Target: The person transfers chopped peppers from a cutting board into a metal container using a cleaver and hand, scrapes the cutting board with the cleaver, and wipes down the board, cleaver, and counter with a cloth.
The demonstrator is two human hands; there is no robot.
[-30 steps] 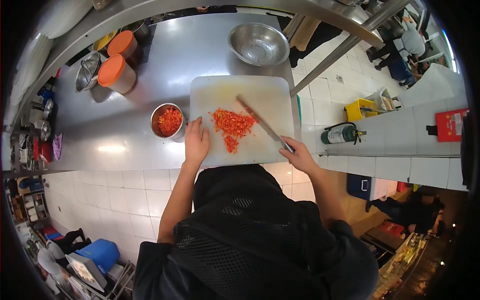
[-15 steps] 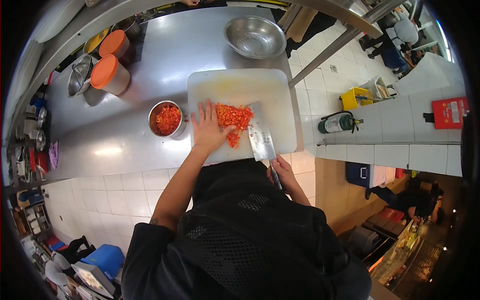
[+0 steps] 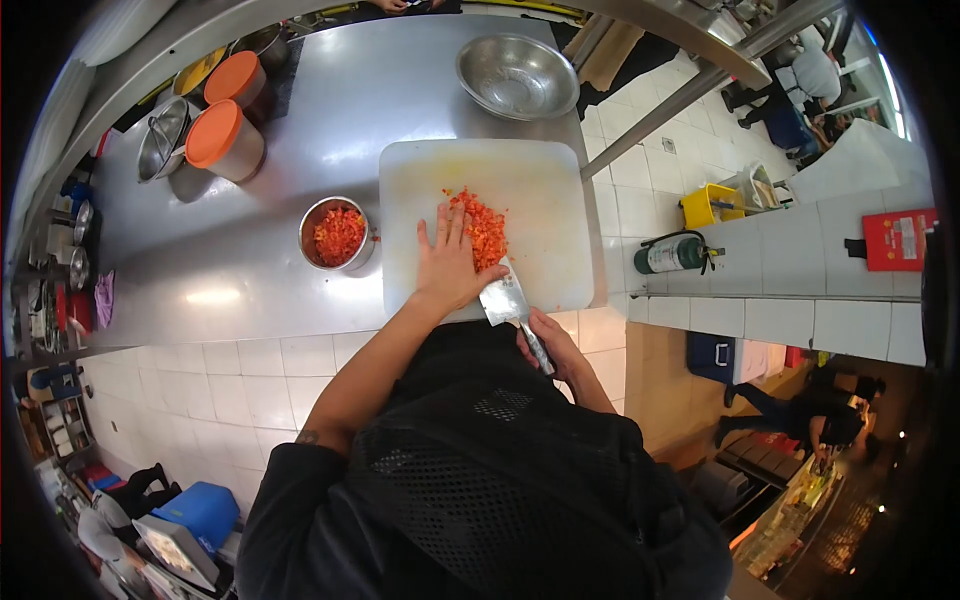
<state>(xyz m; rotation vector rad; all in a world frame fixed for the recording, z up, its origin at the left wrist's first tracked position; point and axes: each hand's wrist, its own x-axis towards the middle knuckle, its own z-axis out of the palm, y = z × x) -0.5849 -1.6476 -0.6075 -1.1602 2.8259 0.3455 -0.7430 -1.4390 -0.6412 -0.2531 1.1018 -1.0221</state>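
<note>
My left hand (image 3: 448,268) lies on the white cutting board (image 3: 545,200) with its fingers spread, against the left side of a pile of chopped red pieces (image 3: 487,230). My right hand (image 3: 560,350) is closed around the dark handle of a cleaver (image 3: 505,298) at the board's front edge. The broad blade lies nearly flat, its far end at the lower end of the pile, close to my left thumb. Left of the board stands a metal container (image 3: 338,233) holding more of the chopped red pieces.
A metal bowl (image 3: 517,78) stands behind the board on the steel table (image 3: 240,235). Two tubs with orange lids (image 3: 214,133) and a strainer (image 3: 162,142) are at the back left. A metal post (image 3: 655,125) rises at the right. Other people are in the background.
My left hand has moved right onto the board beside the pile. The cleaver has turned from edge-on to broadside and come down to the pile's lower end. The pile is narrower and more upright.
</note>
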